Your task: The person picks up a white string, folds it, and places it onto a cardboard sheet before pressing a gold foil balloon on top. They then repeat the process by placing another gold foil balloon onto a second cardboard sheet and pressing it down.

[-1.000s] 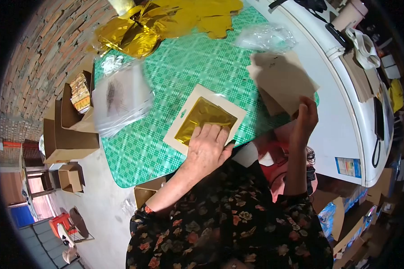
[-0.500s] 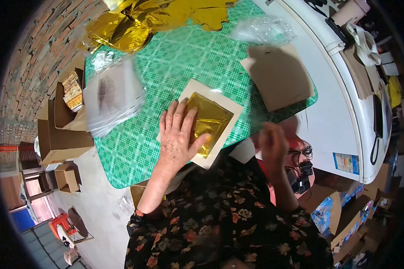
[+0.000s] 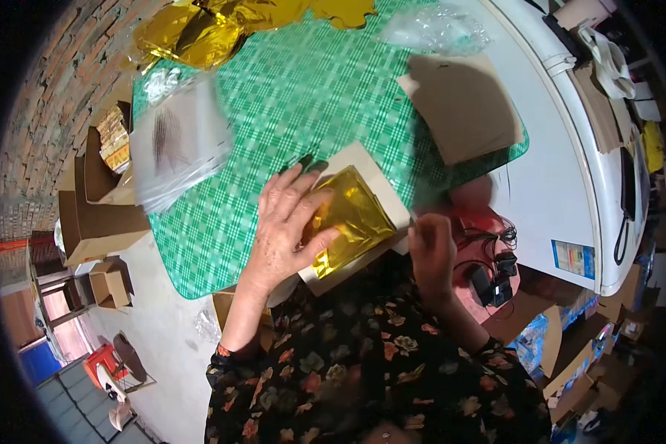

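A square of folded gold foil (image 3: 357, 222) lies on a beige cardboard sheet (image 3: 354, 157) at the near edge of the table. My left hand (image 3: 277, 226) rests over the foil's left side, fingers stretched out and apart, thumb on the shiny surface. At the cardboard's right corner, my right hand (image 3: 433, 255) has its fingers curled and appears to pinch the edge; the exact contact is partly hidden. A stack of beige cardboard sheets (image 3: 466, 122) lies at the table's right side. To the left sits a pile of clear plastic bags (image 3: 181, 140).
The table has a green checked cover (image 3: 303, 96). Crumpled gold foil (image 3: 192, 37) and clear plastic wrap (image 3: 436, 29) lie at its far end. A white fridge-like appliance (image 3: 555, 185) borders the right side. Cardboard boxes (image 3: 100, 229) stand left; black adapters with cables (image 3: 492, 281) lie right.
My right hand has moved in to the cardboard's right corner. The cardboard and foil have shifted slightly right and turned, with my left hand still on the foil.
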`<state>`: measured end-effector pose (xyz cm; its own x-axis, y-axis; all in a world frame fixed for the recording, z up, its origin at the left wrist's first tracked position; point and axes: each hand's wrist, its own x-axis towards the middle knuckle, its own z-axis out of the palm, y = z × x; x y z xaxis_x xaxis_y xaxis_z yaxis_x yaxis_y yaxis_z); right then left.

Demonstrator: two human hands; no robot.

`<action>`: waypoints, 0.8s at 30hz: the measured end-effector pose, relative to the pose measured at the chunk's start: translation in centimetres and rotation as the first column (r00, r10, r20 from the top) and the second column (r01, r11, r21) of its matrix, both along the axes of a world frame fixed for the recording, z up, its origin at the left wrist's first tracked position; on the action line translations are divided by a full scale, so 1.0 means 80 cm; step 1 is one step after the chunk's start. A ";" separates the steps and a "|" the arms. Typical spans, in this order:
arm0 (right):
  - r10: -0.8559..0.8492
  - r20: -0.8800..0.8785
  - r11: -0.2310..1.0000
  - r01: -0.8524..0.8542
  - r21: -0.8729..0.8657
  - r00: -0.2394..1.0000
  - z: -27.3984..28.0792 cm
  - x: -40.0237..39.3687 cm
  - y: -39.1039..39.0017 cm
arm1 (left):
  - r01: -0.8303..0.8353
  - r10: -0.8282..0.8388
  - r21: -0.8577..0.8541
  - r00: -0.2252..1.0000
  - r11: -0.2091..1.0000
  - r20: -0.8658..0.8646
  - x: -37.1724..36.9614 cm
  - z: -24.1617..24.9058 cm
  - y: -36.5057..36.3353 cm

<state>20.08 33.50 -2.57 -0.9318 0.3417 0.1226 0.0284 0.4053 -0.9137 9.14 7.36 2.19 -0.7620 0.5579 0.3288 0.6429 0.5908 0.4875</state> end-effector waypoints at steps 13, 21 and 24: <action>0.293 0.312 0.795 -0.050 -0.604 0.904 0.015 -0.001 0.011 | -0.785 0.387 0.279 0.539 0.554 0.749 0.181 0.003 -0.056; 0.500 0.528 0.857 -0.302 -0.419 0.686 0.018 0.025 0.029 | -0.862 -0.064 0.337 0.339 0.379 0.939 0.188 -0.014 -0.046; 0.354 0.415 0.874 -0.138 -0.466 0.838 0.023 0.016 0.016 | -0.859 -0.115 0.337 0.318 0.386 0.941 0.181 -0.017 -0.045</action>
